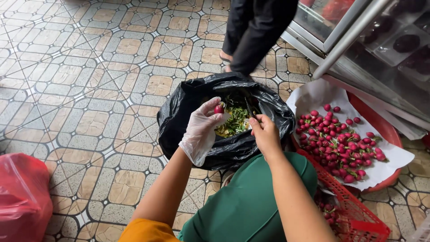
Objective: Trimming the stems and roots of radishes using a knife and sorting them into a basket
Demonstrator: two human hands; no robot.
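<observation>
The gloved left hand [202,130] pinches a radish [219,109] while the right hand [264,133], at three o'clock, grips a knife [249,107] over the black bag [188,112]; a slip might nick fingers.

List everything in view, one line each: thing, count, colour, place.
radish in hand: one, red, pinched in the left fingers over the bag
knife: one, dark, in the right hand, blade over the bag
rubbish bag: one, black, open on the floor, green trimmings inside
trimmed radishes: many, red, heaped on white paper at the right
round tray: one, red, under the paper
mesh basket: one, red, lower right, a few radishes inside
plastic bag: one, red, lower left
display case: one, metal and glass, upper right
other person's legs: dark trousers, top centre
tiled floor: beige and grey pattern
left hand: clear glove
right hand: bare
</observation>
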